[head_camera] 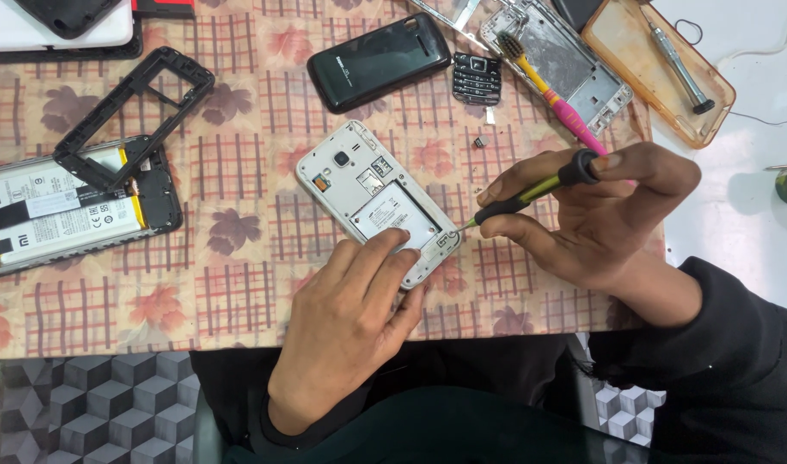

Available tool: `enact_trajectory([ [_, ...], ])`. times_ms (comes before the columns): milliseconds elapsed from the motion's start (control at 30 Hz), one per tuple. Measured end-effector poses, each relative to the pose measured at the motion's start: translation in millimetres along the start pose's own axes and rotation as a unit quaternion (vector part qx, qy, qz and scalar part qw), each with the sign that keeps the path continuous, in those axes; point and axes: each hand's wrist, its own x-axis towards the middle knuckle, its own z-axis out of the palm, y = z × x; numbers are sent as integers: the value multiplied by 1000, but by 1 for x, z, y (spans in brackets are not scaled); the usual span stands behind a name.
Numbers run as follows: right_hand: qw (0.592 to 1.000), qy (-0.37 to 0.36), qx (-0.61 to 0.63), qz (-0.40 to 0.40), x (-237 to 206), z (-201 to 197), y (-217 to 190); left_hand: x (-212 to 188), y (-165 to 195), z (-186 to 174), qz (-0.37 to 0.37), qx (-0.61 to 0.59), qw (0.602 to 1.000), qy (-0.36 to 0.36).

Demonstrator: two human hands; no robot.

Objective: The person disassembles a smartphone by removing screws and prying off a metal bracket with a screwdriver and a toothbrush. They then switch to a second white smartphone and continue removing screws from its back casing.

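A white phone point(359, 185) lies back up on the checked tablecloth, its cover off and its inner frame showing. My left hand point(350, 322) presses flat on its lower end, fingers spread over the near corner. My right hand point(595, 210) grips a small screwdriver point(531, 189) with a black and yellow-green handle. The tip touches the phone's right edge near its lower corner.
A black phone point(380, 60) and a loose keypad point(477, 77) lie behind. At left sit an opened phone with battery point(58, 210) and a black frame point(135, 112). A toothbrush point(552, 94), metal phone frame point(574, 64), orange case point(634, 43) with another screwdriver point(681, 69) lie at back right. A tiny part point(479, 142) is nearby.
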Motion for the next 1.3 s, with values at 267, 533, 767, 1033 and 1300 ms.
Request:
enact_trajectory([
  [267,1000,2,6,-1,-4,3,6,-1,-2,1,-1,-6,1000,2],
  [533,998,25,37,-38,-5,7,12,-1,-2,2,-2,-9,1000,-3],
  [767,998,27,12,-58,-4,8,13,-2,-3,1,-2,-7,1000,-3],
  [1033,998,68,-13,-10,-5,15,15,-4,-4,2,0,-7,1000,-1],
  [1300,986,-22,162,17,-1,10,9,-3,-3,1,0,-2,1000,1],
])
